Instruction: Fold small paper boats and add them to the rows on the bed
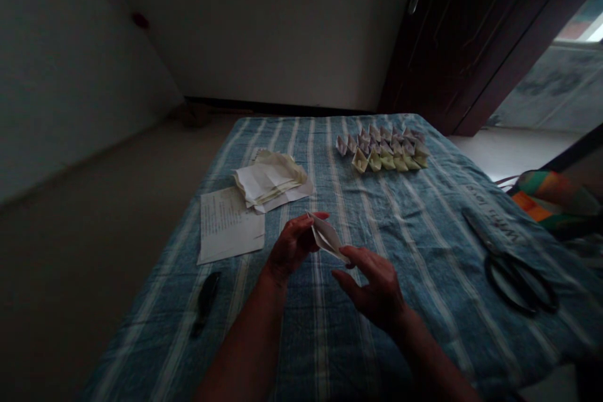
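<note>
On the striped blue cloth (438, 245), rows of folded paper units (384, 149) sit at 12 o'clock, black-handled scissors (516, 282) at 3. Centre: the left hand (292, 246) pinches a folded paper piece (327, 237); the right hand (377, 286) spreads, fingertip at its corner (left fingertips partly hidden).
</note>
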`<action>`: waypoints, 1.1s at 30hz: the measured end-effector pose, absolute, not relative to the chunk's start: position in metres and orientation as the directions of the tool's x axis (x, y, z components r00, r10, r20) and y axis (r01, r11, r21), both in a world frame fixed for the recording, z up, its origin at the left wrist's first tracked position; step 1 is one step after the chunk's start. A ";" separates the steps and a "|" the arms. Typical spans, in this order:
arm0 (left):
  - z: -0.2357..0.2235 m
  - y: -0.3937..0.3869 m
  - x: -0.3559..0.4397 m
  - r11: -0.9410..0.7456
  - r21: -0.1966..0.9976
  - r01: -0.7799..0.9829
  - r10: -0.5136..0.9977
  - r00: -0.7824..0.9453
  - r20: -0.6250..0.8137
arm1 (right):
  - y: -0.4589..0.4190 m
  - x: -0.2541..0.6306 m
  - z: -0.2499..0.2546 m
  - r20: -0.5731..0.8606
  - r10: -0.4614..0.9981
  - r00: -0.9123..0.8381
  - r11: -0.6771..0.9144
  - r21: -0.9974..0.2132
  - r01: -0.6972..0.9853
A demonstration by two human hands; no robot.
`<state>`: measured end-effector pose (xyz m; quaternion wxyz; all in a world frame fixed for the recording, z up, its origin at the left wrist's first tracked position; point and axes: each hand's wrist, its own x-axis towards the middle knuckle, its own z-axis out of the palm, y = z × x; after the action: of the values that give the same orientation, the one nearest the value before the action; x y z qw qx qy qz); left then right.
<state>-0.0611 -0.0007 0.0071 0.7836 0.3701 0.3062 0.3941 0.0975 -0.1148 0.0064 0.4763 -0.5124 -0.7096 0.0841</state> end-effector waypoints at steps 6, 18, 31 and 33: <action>0.010 -0.003 -0.059 0.420 0.827 -0.374 0.846 0.491 -0.208 | -0.113 0.098 0.018 0.575 0.817 0.040 0.427 -0.651 0.628; 0.009 -0.003 -0.052 0.392 0.860 -0.327 0.842 0.503 -0.194 | -0.083 0.090 0.039 0.368 0.923 0.110 0.184 -0.674 0.715; 0.006 -0.001 -0.049 0.316 0.869 -0.380 0.874 0.473 -0.111 | -0.073 0.100 0.027 0.154 0.937 0.313 0.035 -0.934 0.355; 0.008 -0.001 -0.048 0.300 0.871 -0.388 0.892 0.439 -0.111 | -0.073 0.105 0.025 -0.033 0.939 0.342 -0.046 -0.999 0.030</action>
<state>-0.0483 -0.0009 0.0076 0.7445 0.4066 0.3095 0.4297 0.1045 -0.0731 0.0246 0.5596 -0.5982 -0.4050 0.4061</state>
